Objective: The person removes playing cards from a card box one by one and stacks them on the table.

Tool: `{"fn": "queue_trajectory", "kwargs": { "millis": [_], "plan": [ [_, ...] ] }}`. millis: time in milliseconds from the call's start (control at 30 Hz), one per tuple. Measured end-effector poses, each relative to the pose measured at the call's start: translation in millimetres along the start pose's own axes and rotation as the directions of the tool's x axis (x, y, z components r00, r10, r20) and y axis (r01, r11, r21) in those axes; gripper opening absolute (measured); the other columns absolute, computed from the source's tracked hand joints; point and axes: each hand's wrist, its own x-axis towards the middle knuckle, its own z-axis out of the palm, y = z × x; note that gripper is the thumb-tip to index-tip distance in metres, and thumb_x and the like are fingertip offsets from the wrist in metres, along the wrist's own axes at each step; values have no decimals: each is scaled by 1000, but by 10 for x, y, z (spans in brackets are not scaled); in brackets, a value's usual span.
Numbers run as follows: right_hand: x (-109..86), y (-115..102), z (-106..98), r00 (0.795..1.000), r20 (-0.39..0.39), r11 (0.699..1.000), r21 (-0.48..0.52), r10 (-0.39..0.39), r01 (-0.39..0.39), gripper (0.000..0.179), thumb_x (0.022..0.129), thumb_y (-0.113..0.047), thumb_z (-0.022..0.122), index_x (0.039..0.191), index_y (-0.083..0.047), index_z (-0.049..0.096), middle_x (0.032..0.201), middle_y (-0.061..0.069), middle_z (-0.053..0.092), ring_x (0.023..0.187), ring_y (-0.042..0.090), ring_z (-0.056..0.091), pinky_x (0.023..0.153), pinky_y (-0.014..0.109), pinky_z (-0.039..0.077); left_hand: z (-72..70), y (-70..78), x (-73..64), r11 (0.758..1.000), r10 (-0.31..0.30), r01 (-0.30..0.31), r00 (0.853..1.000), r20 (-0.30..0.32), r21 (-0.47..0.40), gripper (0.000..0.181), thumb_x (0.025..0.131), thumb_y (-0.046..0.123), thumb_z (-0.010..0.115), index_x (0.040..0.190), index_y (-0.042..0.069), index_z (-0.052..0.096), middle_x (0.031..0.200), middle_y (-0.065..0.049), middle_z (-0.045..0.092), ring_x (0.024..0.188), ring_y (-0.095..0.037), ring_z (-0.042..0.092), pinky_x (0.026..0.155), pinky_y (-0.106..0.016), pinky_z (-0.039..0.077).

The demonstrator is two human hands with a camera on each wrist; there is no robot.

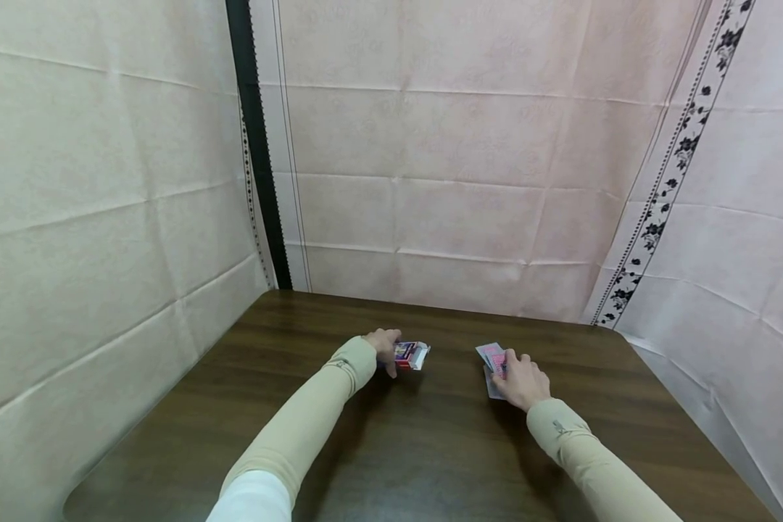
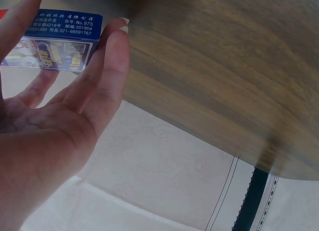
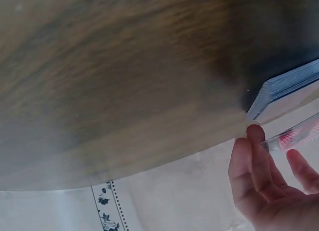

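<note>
My left hand (image 1: 384,349) grips a small card box (image 1: 407,354) above the table, thumb on one side and fingers on the other. The box's right end is open, with a white flap (image 1: 421,355) sticking out. Printed text covers the blue side of the box in the left wrist view. To the right, my right hand (image 1: 527,383) holds playing cards (image 1: 496,358) with pink-patterned backs, spread unevenly. A thick stack of cards (image 3: 291,89) shows its edges beside the fingertips (image 3: 255,133) in the right wrist view. Part of the cards lies outside that view.
Both hands are over a dark brown wooden table (image 1: 431,449) with rounded corners. Pale cloth sheets (image 1: 463,159) hang behind it and on both sides. A dark strip (image 1: 261,159) runs down the back left corner.
</note>
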Motion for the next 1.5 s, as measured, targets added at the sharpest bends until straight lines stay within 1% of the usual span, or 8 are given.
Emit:
{"fn": "queue_trajectory", "kwargs": {
  "millis": [100,333,667,900,1033,1133,1367,1500],
  "plan": [
    [-9,12,-11,1000,10,1000,-6,11,-11,49,83,-34,65,116,-1,51,94,25,57,80,40,60,60,52,47,3,8,14,1000,-9,9,1000,9,-3,73,72,15,84,134,15,48,122,-10,56,107,-25,53,99,-44,42],
    [-48,13,-9,999,36,998,-47,34,-33,57,81,-38,65,121,2,53,99,30,59,86,44,60,64,56,48,15,-7,45,1000,-5,4,1000,13,6,75,71,16,85,135,14,47,123,-11,56,108,-26,53,99,-45,42],
    [-81,7,19,998,39,998,-32,52,-51,54,78,-35,64,114,5,55,91,30,63,72,42,60,57,53,47,21,-22,69,1000,-1,1,1000,6,9,74,69,16,86,132,14,49,120,-11,56,106,-27,53,98,-45,43],
    [-99,11,33,998,34,998,-23,57,-56,51,78,-34,64,110,6,57,89,29,65,70,41,61,56,52,48,-10,30,-69,999,21,-21,1000,-10,26,69,72,17,84,131,14,49,121,-11,57,107,-26,53,97,-43,43],
    [-117,6,21,998,37,998,-18,59,-59,54,78,-35,64,113,6,57,90,29,65,70,40,61,57,52,48,-3,23,-74,999,29,-29,999,-16,24,70,72,16,84,133,13,48,122,-12,56,107,-27,54,98,-44,43],
    [-117,-2,14,998,20,998,-11,60,-60,51,79,-33,63,111,6,57,89,30,64,70,41,61,57,53,48,-2,15,-53,999,26,-26,999,-19,21,71,72,16,84,133,12,48,122,-12,57,107,-27,54,97,-44,43],
    [-59,-78,48,993,-76,996,-23,86,-88,46,86,-36,60,105,5,55,93,31,62,83,47,60,65,59,48,11,10,-39,999,32,-32,999,-18,9,70,69,15,86,129,14,51,118,-12,58,104,-27,55,94,-44,44],
    [-17,-165,117,991,-84,993,-52,100,-105,48,86,-39,60,104,6,55,91,31,62,82,45,59,64,58,48,31,17,-9,999,31,-31,999,-13,7,69,68,15,87,127,14,51,116,-11,58,102,-27,56,93,-44,45]
  ]
}}
